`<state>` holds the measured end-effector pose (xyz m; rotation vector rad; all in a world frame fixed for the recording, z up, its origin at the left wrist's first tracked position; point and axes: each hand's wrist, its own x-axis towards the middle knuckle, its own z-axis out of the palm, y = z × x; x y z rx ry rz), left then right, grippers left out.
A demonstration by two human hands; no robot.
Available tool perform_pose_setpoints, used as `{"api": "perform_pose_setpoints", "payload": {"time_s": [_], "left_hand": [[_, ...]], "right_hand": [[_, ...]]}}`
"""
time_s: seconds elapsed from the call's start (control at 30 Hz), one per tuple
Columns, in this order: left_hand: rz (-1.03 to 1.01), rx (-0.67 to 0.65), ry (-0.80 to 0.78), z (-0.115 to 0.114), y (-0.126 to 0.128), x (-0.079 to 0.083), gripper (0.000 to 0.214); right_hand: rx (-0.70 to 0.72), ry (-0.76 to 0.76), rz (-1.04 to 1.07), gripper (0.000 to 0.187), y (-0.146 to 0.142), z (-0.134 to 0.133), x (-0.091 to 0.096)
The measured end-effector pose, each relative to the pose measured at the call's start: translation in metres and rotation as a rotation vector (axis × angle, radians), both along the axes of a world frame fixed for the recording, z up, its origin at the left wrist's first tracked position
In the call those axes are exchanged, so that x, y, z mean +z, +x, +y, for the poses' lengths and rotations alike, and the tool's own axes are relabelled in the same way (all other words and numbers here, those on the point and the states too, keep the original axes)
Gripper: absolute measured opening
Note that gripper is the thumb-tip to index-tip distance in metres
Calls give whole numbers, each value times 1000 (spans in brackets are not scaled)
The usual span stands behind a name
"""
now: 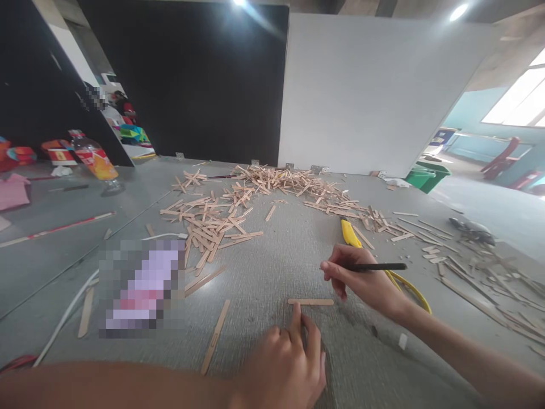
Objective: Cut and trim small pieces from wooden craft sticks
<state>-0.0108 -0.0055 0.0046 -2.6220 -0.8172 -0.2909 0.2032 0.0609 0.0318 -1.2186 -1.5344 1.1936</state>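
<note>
My right hand (361,281) is closed around a thin black pen (374,266), held level just above the grey table (272,267). Just below and left of it a short wooden craft stick (310,302) lies flat. My left hand (285,363) rests on the table near the front edge, fingers curled, its index fingertip touching the stick's left end. A yellow utility knife (349,233) lies just behind my right hand.
Heaps of wooden sticks (238,199) cover the back and right of the table, with single sticks such as one (216,336) near my left hand. A blurred-out object (142,287) and a white cable (63,321) lie at left. A plastic bottle (94,160) stands far left. Black and white panels rise behind.
</note>
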Motion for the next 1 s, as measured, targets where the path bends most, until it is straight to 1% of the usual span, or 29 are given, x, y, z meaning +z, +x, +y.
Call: {"api": "perform_pose_setpoints", "payload": {"time_s": [0.1, 0.2, 0.37, 0.53, 0.8, 1.0], "left_hand": [[-11, -15, 28, 1, 0, 0, 38], [-26, 1, 32, 1, 1, 0, 41], [-37, 1, 30, 0, 1, -3, 41], [-80, 17, 49, 1, 2, -5, 41], [-32, -13, 20, 0, 0, -3, 41], [-52, -57, 72, 1, 0, 3, 38]], "right_hand": [[80, -38, -56, 33, 1, -7, 8], [144, -126, -141, 30, -7, -16, 1], [116, -94, -192, 44, -17, -18, -17], [131, -81, -159, 45, -15, -14, -27], [138, -61, -164, 44, -14, -16, -32], [134, -64, -154, 41, -14, -14, -35]]}}
